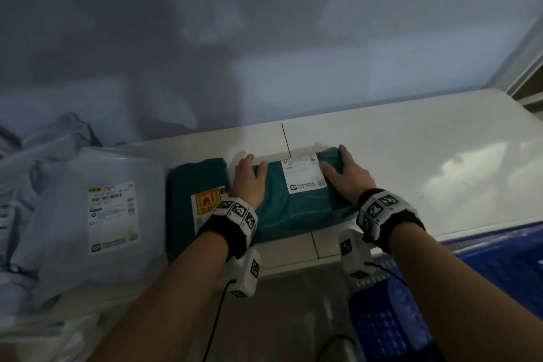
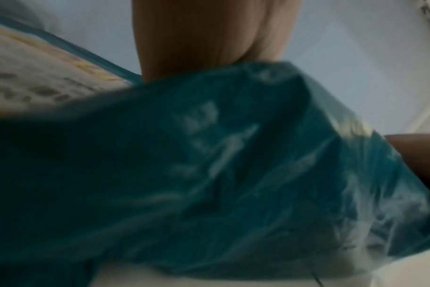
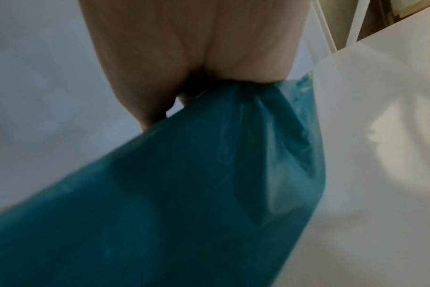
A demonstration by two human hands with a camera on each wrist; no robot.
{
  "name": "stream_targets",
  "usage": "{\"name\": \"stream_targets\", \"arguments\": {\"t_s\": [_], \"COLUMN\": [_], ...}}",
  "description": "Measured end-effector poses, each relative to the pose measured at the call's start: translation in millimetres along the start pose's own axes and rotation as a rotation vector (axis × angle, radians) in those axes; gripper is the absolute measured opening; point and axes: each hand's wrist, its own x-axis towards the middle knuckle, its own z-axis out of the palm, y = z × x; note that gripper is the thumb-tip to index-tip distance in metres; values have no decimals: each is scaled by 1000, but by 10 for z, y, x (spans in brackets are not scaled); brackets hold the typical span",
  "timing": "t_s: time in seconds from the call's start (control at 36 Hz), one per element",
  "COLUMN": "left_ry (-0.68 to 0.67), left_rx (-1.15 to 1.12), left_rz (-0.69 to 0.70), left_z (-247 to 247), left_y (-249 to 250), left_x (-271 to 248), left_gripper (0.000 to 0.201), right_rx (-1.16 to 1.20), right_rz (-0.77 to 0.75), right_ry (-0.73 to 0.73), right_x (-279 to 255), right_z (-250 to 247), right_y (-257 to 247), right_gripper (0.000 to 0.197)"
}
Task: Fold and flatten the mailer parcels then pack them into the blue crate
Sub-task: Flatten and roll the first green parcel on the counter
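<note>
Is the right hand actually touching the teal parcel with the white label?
Touching. In the head view the right hand lies on the teal parcel; the right wrist view shows fingers meeting the film.

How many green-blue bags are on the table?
2. One teal mailer lies in the middle under both hands; the second teal mailer lies flat to its left, beside the grey bags. More could be hidden under those.

Teal mailer (image 2: pixel 221 174) fills most of the frame, blurred, plastic creased w/ pale glints. Left hand (image 2: pixel 209 36) comes down from the top edge onto the mailer's upper fold (finger positions not readable). Upper left: a second teal parcel (image 2: pixel 91 58) w/ a white-and-yellow label (image 2: pixel 37 77), print unreadable. Pale worktop (image 2: pixel 233 275) shows at the bottom edge.
</note>
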Motion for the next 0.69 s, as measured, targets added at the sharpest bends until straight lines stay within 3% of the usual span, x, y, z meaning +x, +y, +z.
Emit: {"name": "stream_targets", "arguments": {"t_s": [0.11, 0.19, 0.25, 0.31, 0.36, 0.44, 0.53, 0.61, 0.69], "left_ry": [50, 73, 20, -52, -101, -109, -103, -91, -81], "left_rx": [441, 641, 655, 671, 714, 792, 839, 848, 801], "left_rz": [99, 278, 396, 456, 456, 426, 393, 351, 300], "left_z": [-48, 1, 104, 206, 266, 298, 303, 276, 226], "left_y": [116, 310, 408, 427, 375, 311, 318, 313, 284], "left_x": [-8, -126, -209, -263, -275, -278, -279, -299, -325], "left_gripper": [52, 51, 49, 50, 56, 60, 60, 57, 55], "right_rx": [-11, -176, -334, -346, -377, -405, -427, -466, -492], "right_rz": [66, 45, -150, -392, -525, -515, -501, -497, -428], "right_ry": [18, 119, 238, 246, 168, 103, 123, 145, 169], "right_x": [63, 50, 15, -13, 3, 58, 87, 67, 22], "right_z": [63, 108, 172, 289, 449, 534, 529, 509, 423], "right_y": [-63, -150, -229, -313, -333, -269, -237, -206, -132], "right_gripper": [67, 65, 61, 56, 59, 81, 89, 84, 62]}}
